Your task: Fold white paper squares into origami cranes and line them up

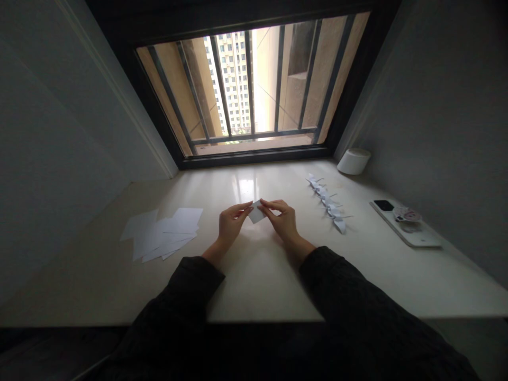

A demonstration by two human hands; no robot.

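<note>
A small folded piece of white paper [256,212] is held between both hands just above the pale tabletop [254,275], near its middle. My left hand [231,221] pinches the paper's left edge with thumb and fingertips. My right hand [282,218] pinches the right edge, fingers curled over it. Both arms wear dark sleeves.
A loose pile of white paper sheets [162,233] lies to the left. A row of several folded paper figures [328,205] runs along the right. Farther right are a white phone [405,222] with a round holder and a white cylinder [353,161]. A barred window [254,84] is ahead.
</note>
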